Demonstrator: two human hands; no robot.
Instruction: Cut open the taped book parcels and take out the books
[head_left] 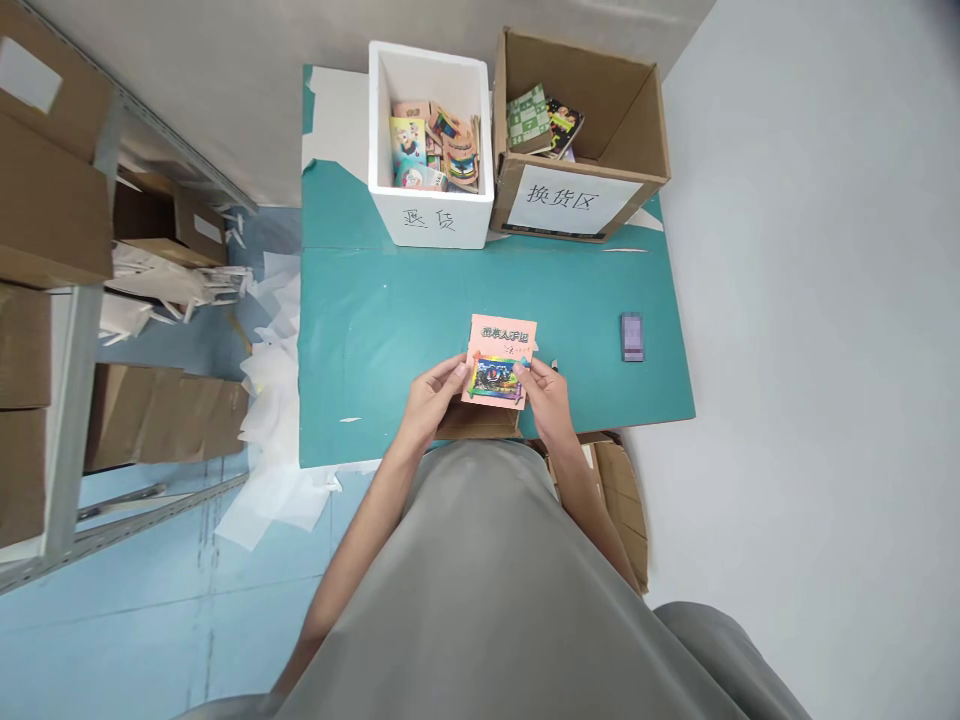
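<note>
A pink booklet (501, 345) with dark lettering and a colourful framed picture is held up near the table's front edge. My left hand (435, 395) pinches its left side, thumb on the cover. On the opposite side my right hand (547, 393) grips it, the thumb lying over the picture's right part. Below the booklet a brown cardboard piece (478, 422) shows at the table edge, partly hidden. Something small and dark sticks out just behind my right hand; I cannot tell what it is.
At the back of the green table (360, 330) stand a white foam box (435, 220) of small booklets and a cardboard box (622, 140) with several more. A phone-like object (632, 337) lies at the right. Shelving (71, 400) with cartons and loose white sheets (281, 430) are at left.
</note>
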